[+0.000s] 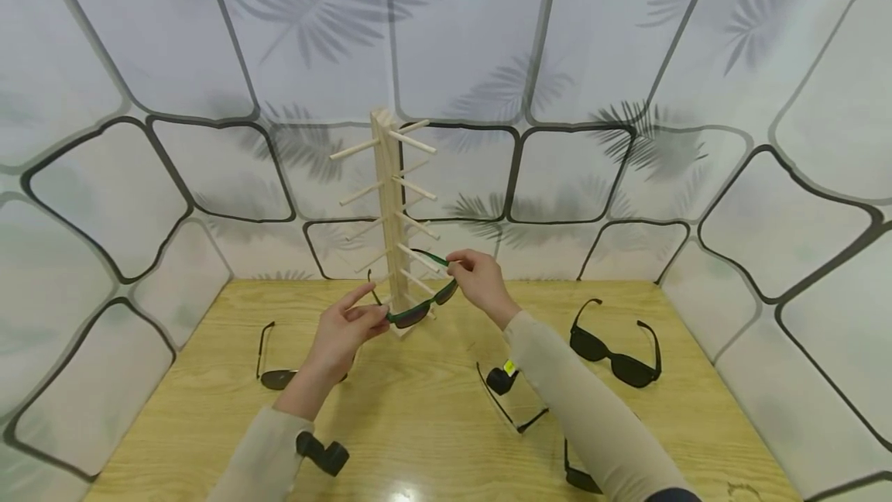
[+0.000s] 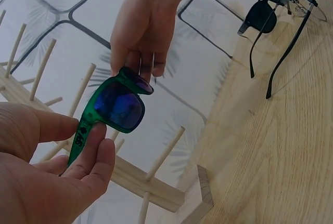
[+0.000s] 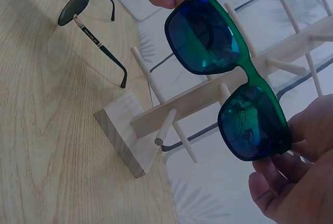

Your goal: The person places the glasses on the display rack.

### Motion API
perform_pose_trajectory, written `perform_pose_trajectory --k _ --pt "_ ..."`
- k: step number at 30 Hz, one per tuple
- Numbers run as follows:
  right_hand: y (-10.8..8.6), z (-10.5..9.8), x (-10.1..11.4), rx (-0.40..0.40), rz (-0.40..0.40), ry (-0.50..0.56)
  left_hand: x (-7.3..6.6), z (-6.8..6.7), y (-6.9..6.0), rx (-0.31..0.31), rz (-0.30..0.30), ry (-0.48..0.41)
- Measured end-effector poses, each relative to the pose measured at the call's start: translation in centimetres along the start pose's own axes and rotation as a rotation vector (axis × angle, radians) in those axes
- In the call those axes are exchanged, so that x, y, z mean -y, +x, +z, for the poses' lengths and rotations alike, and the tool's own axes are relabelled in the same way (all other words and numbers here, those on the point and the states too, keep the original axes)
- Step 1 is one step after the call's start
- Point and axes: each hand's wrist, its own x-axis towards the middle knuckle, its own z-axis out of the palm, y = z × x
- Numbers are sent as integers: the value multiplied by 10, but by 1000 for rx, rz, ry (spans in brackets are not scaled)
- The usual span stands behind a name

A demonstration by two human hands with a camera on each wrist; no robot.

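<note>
Green-framed sunglasses (image 1: 413, 316) with dark blue lenses are held tilted by both hands in front of the lower part of a wooden peg stand (image 1: 390, 215). The left hand (image 1: 343, 331) pinches one end near the hinge; the left wrist view shows its thumb and fingers on the green temple (image 2: 80, 140). The right hand (image 1: 481, 281) grips the other end at the higher corner. In the right wrist view both lenses (image 3: 203, 34) face the camera, with the stand (image 3: 177, 109) behind them. I see no glasses on the pegs in the head view.
Thin-framed sunglasses (image 1: 279, 379) lie at the left, partly behind the left arm. Black sunglasses (image 1: 613, 359) lie at the right. Clear glasses (image 1: 520, 428) and another dark pair (image 1: 582, 479) lie by the right sleeve. The wooden table (image 1: 404, 440) meets patterned walls.
</note>
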Motion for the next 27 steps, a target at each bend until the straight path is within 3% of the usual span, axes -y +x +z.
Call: perform_pose_trajectory --k 10,27 --pt "9 1 -5 -10 26 40 -2 4 4 7 -7 12" --pt "23 3 -8 -23 66 42 1 13 11 -3 -3 -44"
